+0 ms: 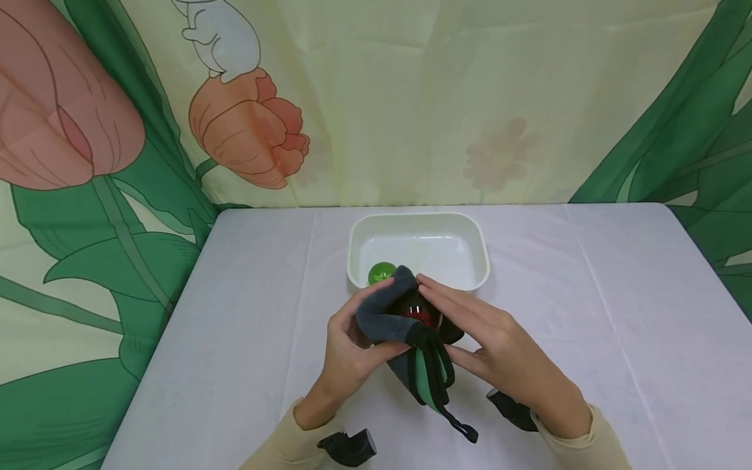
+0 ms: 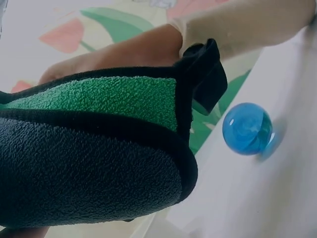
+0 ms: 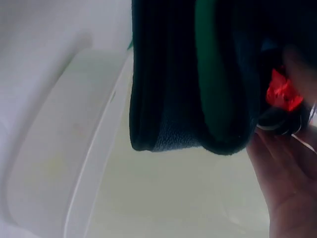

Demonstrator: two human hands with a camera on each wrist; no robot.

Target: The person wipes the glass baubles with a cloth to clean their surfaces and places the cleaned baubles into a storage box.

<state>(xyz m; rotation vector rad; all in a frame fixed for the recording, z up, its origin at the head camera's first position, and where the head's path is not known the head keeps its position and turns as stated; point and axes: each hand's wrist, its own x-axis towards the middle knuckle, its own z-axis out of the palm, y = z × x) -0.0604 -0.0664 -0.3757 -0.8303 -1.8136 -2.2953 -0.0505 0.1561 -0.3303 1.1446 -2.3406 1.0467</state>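
A thick folded towel point(image 1: 382, 320), dark grey-blue with a green inner side, black edging and a hanging loop, is held up in front of the white basin. My left hand point(image 1: 346, 352) grips it from the left, thumb in front and fingers behind. Within its fold shows a shiny red ball point(image 1: 416, 311), with the red also visible between fingers in the right wrist view. My right hand point(image 1: 493, 333) holds the ball from the right, fingers over its top and thumb below. The towel covers part of the ball.
The white basin point(image 1: 423, 222) stands on the white table point(image 1: 247, 339), with a green ball point(image 1: 380, 270) in its near left corner. A clear blue ball point(image 2: 247, 129) lies on a white surface in the left wrist view.
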